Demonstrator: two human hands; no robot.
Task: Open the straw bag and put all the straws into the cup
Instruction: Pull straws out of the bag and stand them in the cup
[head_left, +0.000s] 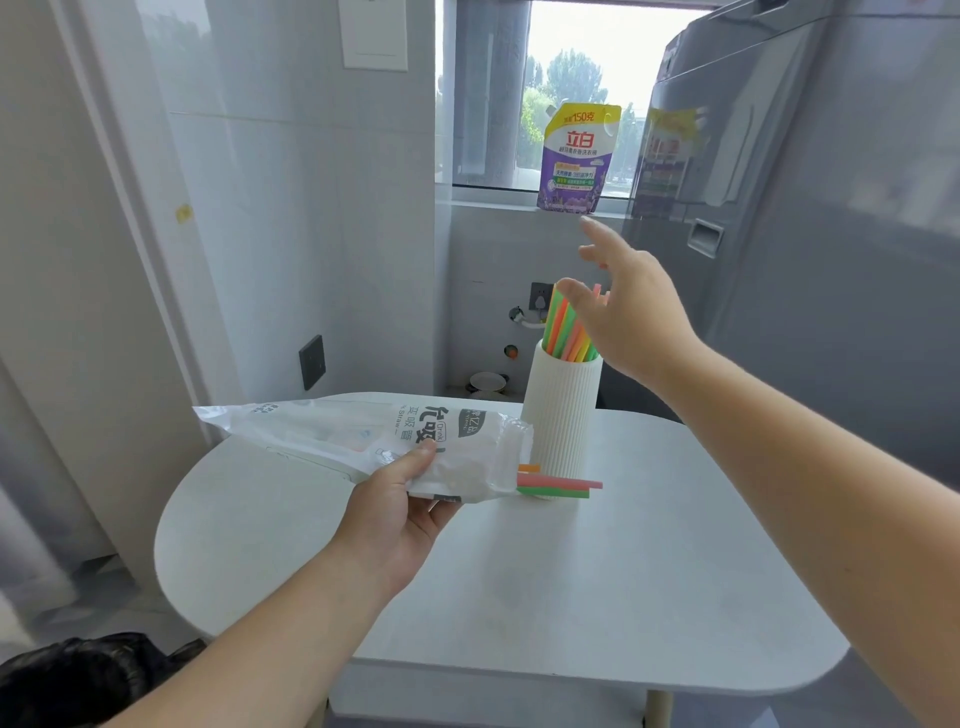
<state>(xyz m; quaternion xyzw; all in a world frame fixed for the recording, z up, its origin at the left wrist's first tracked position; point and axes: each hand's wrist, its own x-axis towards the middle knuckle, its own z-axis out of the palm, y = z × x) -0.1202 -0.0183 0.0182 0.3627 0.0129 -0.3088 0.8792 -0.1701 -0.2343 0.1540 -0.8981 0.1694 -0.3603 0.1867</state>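
Your right hand (626, 317) is wide open just above the cup (561, 415), over the straws (563, 332) standing in it. Your left hand (400, 514) grips the soft straw bag (353, 436) left of the cup. The loose straws (558, 486) at its mouth look light and slippery; pinch their ends together.

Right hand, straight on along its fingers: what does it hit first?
Likely the purple and yellow detergent pouch on the window sill. The open right hand points up and away, over the coloured plastic straws in the white ribbed cup; nothing else shows between. Depth is unclear.
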